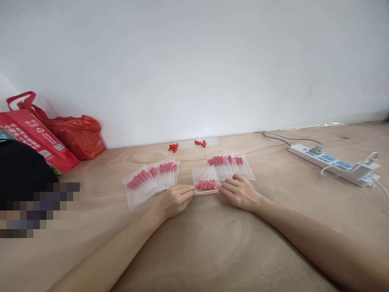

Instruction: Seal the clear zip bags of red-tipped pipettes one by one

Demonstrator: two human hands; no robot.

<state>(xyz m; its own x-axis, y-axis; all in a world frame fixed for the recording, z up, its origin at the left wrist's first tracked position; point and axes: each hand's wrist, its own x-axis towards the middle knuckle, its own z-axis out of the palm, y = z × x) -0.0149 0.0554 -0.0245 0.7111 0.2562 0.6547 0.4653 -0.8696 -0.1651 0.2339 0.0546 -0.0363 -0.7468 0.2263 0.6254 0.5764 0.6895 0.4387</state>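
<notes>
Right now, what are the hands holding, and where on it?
Both hands pinch one small clear bag of red-tipped pieces lying on the table: left hand at its near-left edge, right hand at its near-right edge, along the sealing strip.

Your left hand and right hand: bare, no gloves, rings or watch. Both forearms, entering from lower frame, unsleeved throughout.

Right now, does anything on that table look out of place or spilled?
Mostly tidy: bags of red-tipped pieces fan out in a left stack and a right stack, with both hands on the middle bag. Only a few loose red pieces lie scattered near the wall, outside any bag, beside a flat clear bag.
</notes>
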